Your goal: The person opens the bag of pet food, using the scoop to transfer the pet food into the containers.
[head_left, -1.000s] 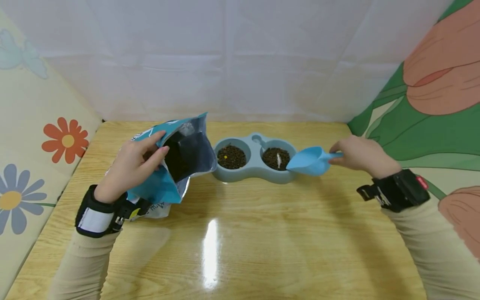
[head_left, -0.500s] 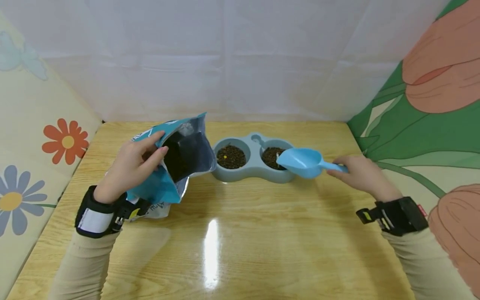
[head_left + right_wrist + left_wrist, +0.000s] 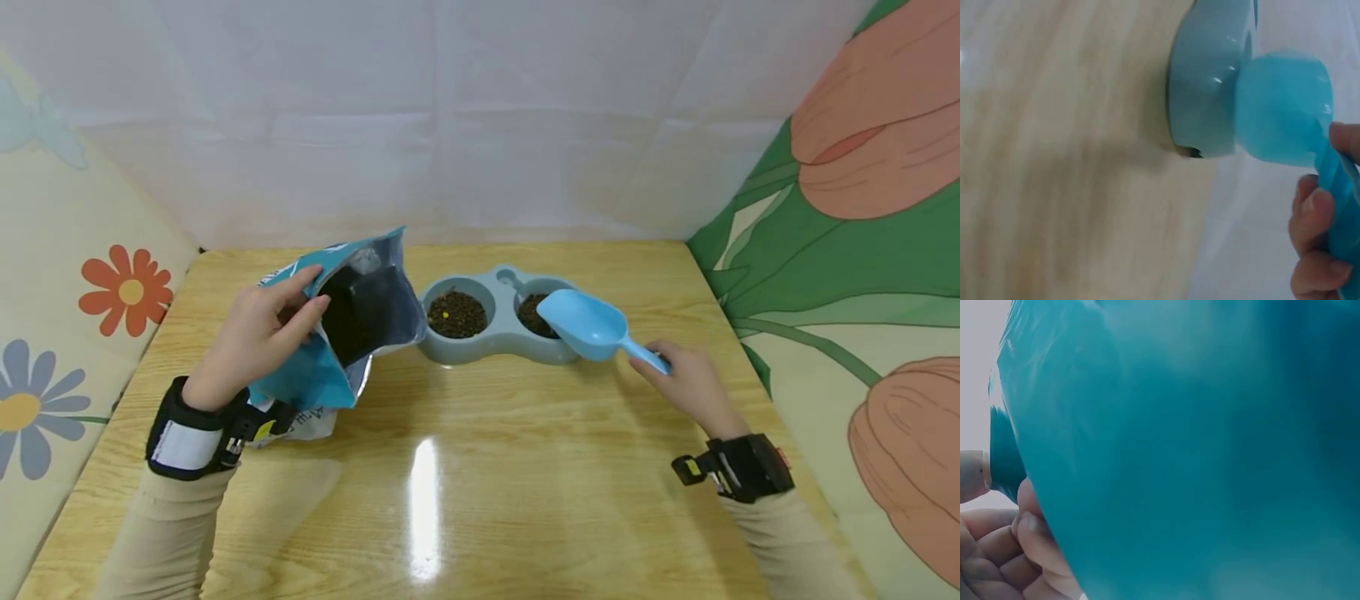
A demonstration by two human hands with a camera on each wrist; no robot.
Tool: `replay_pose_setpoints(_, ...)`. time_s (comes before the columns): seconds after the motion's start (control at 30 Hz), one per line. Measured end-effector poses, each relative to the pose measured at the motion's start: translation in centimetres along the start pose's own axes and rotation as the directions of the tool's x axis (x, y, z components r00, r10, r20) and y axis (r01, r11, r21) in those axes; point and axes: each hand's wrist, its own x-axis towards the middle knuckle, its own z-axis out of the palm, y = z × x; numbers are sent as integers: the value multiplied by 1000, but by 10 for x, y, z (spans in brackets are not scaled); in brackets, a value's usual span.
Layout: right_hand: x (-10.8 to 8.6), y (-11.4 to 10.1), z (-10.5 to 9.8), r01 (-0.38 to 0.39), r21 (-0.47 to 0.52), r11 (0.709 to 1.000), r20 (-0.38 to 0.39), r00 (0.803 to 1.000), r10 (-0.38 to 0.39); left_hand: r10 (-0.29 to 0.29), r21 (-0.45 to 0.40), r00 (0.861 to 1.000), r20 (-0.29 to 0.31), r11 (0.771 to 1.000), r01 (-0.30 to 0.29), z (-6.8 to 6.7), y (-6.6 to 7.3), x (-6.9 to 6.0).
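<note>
My left hand [image 3: 258,337] pinches the near rim of a teal foil bag [image 3: 303,375], whose mouth gapes toward the right with a silver lining and dark contents inside. That bag fills most of the left wrist view. My right hand [image 3: 686,383] grips the handle of a light blue scoop [image 3: 588,323], held over the right bowl's near right edge; the scoop's bowl looks bare inside. Below it is a grey-blue double pet bowl [image 3: 501,340]. Brown kibble [image 3: 457,315] with a yellow bit lies in the left hollow. The scoop partly hides kibble [image 3: 531,315] in the right one.
A wooden table [image 3: 487,475] carries everything. A white sheet [image 3: 450,125] hangs behind its back edge. Flower-patterned panels stand at the left and right sides. A white printed part [image 3: 315,423] shows beneath the teal bag.
My right hand has swung nearer to me and the scoop has turned, its tip moving left over the right bowl and its inside now facing up. The left hand and bag stay put.
</note>
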Motion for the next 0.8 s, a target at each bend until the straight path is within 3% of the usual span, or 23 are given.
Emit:
replay_pose_setpoints(0.17,-15,2,13,-64,70,996,-108,992,71,-1,-3,1000,0,1000,1,0,0,-1)
replay_pose_setpoints(0.4,-34,8,23,-116,122,986,-266,953,144,-3,-22,1000,-1,1000,3,0,-1,-1)
replay_pose_setpoints(0.8,-51,16,35,-293,114,949,-333,889,315,1,-8,1000,-4,1000,-1,-1,-2,-2)
